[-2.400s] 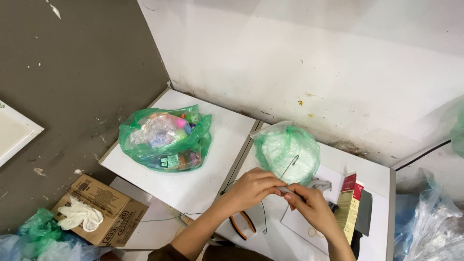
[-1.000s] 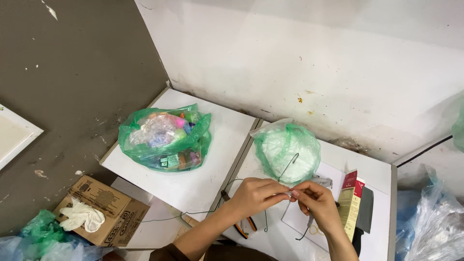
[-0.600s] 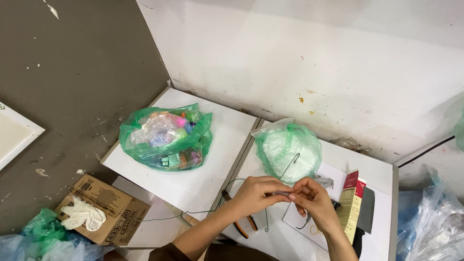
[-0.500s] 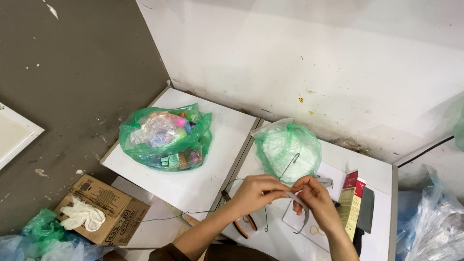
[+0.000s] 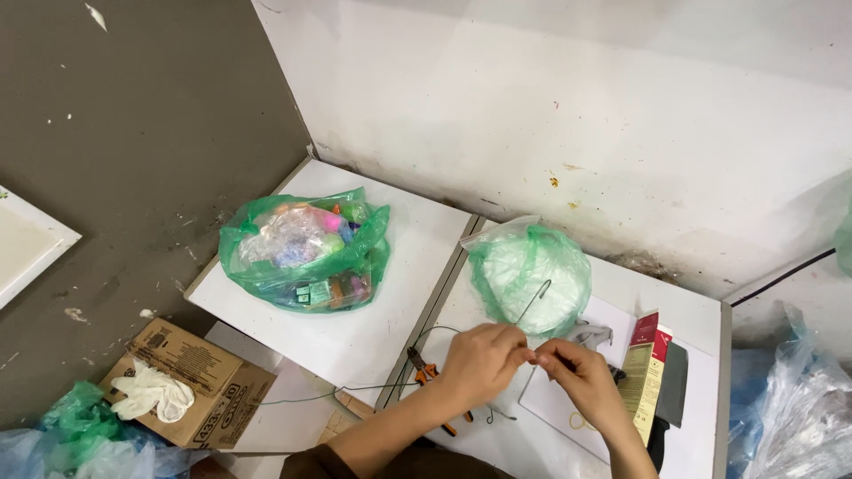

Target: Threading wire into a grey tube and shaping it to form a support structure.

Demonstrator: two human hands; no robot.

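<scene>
So we're looking down at two white desk [image 5: 355, 341] tops pushed together in a corner. Our left hand [image 5: 479, 359] and right hand [image 5: 577, 377] meet right in the middle over the right-hand top, fingertips nearly touching, and both are pinched shut on a thin wire [image 5: 532, 302]. The grip on each side is thumb against fingers with the wire between them. One end of the wire sticks up and away from our hands, over a green plastic bag with white stuff inside [image 5: 528, 275], which sits just behind our hands. Another long run of the wire trails off to the left, across the desk edge and down toward the floor.

Just under our left wrist there's a pair of orange-handled pliers [image 5: 426, 372] lying flat on the desk, not being touched. To the right of our right hand stands a red and tan carton [image 5: 646, 372], with a flat dark thing right beside it that we can't identify.

On the left desk top sits a second green bag full of colourful small items [image 5: 306, 253], well apart from our hands. Down on the floor there's a cardboard box [image 5: 191, 381] with a white glove [image 5: 151, 397] draped on it.
</scene>
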